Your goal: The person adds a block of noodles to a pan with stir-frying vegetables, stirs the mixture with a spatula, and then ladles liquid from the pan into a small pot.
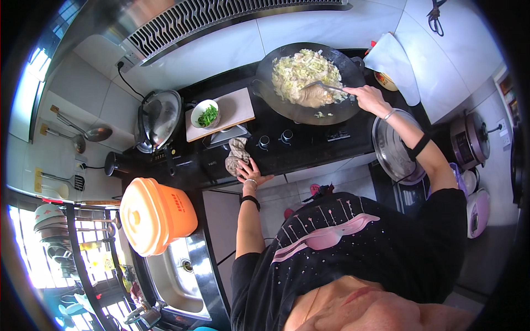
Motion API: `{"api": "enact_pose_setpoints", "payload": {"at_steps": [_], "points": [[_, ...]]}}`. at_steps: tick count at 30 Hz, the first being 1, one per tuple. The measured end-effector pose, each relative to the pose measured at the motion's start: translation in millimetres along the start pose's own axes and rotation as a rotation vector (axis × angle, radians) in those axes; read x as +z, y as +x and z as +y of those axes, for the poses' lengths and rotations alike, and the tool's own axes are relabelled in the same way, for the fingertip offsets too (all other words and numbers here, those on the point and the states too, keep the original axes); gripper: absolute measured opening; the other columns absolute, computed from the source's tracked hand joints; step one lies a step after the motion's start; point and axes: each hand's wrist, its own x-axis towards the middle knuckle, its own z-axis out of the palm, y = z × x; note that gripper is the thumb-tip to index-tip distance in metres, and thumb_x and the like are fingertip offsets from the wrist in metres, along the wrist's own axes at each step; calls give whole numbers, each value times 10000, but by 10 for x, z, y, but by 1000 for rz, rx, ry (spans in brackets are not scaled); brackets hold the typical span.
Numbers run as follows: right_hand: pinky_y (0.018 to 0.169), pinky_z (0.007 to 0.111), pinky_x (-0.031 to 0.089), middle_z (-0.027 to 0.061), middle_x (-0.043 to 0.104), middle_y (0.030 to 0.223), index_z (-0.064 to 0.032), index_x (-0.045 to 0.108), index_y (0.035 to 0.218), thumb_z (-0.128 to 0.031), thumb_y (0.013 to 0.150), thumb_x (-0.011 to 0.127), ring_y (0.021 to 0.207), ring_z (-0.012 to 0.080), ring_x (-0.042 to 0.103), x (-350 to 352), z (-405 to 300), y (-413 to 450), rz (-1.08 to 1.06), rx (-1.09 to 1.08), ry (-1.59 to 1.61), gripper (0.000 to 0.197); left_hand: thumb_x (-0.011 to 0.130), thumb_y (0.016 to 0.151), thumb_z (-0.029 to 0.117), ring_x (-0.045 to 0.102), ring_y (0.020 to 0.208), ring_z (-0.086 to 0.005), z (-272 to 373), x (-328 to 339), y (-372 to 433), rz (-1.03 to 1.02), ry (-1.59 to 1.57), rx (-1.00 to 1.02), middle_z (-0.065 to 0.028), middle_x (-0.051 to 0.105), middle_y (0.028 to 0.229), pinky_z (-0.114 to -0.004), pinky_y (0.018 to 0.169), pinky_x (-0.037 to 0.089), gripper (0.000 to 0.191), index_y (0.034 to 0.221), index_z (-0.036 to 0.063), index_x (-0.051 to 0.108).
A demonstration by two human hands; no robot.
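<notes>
My right hand grips the handle of a metal spatula, whose blade rests in chopped pale cabbage inside a large black wok. My left hand lies with fingers spread on a brown-and-white patterned cloth at the counter's front edge; whether it grips the cloth is not clear. Beyond the cloth, a white bowl of chopped green herbs stands on a light cutting board over the hob.
Left of the board stands a lidded pan. An orange lidded bucket stands beside the steel sink. A large metal lid lies below my right forearm. Hob knobs line the front, and a range hood hangs above.
</notes>
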Motion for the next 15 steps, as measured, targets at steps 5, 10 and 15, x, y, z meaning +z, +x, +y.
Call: {"api": "enact_pose_setpoints", "payload": {"at_steps": [5,10,15], "points": [[580,406,484,147,616,725,-241,567,1144,-24,741,474,689,309,617,374,-116,86,15,22,-72,467,712,532,627,-118,1287,-488,24,29,22,9,-4,11,-244,-233,1397,-615,1005,80,1265,1402,191,-96],[579,398,480,155,610,737,-191,547,1154,-32,753,460,689,306,616,-35,-269,-232,-218,-58,-138,440,716,529,622,-119,1287,-488,-27,74,-9,41,-28,10,-249,-224,1399,-626,996,68,1264,1402,192,-89],[606,406,480,172,605,788,-170,523,1173,-28,760,446,722,316,609,298,-122,26,-129,2,-121,444,710,534,626,-118,1288,-486,40,15,23,25,-19,36,-250,-214,1401,-628,994,70,1256,1403,195,-89]]}}
